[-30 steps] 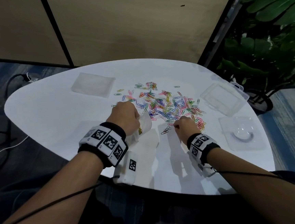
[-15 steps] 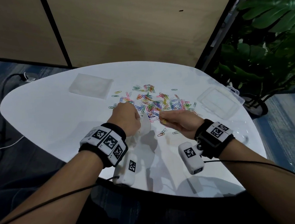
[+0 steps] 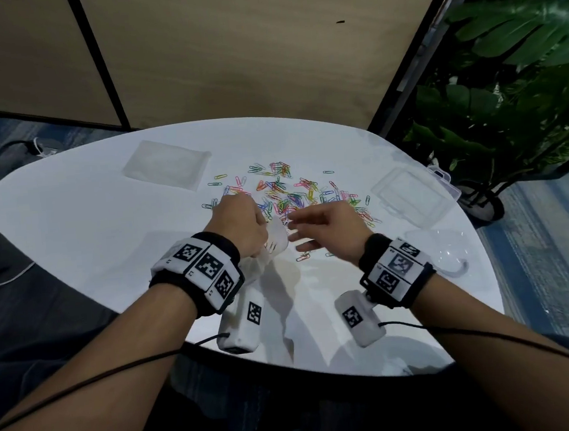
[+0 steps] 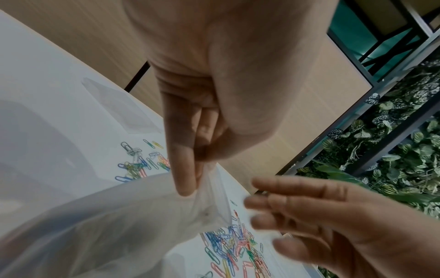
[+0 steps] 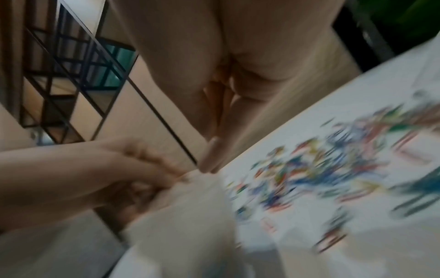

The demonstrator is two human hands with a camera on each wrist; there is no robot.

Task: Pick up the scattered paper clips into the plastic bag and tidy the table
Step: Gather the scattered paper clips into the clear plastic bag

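Note:
Several coloured paper clips (image 3: 290, 194) lie scattered on the white table (image 3: 88, 232); they also show in the left wrist view (image 4: 233, 248) and as a blur in the right wrist view (image 5: 321, 169). My left hand (image 3: 242, 224) pinches the rim of a clear plastic bag (image 3: 275, 242), holding its mouth up (image 4: 207, 203). My right hand (image 3: 325, 227) hovers at the bag's mouth with fingers spread and nothing visible in them (image 4: 297, 206). A few clips (image 3: 304, 257) lie just below the right hand.
A flat clear bag (image 3: 166, 163) lies at the table's far left. A clear plastic box (image 3: 412, 195) and a clear lid (image 3: 447, 249) sit at the right edge. A potted plant (image 3: 506, 92) stands beyond the right side.
My right hand left the clip pile, came over to the bag's mouth with pinched clips, and now has its fingers spread. The left hand kept holding the bag.

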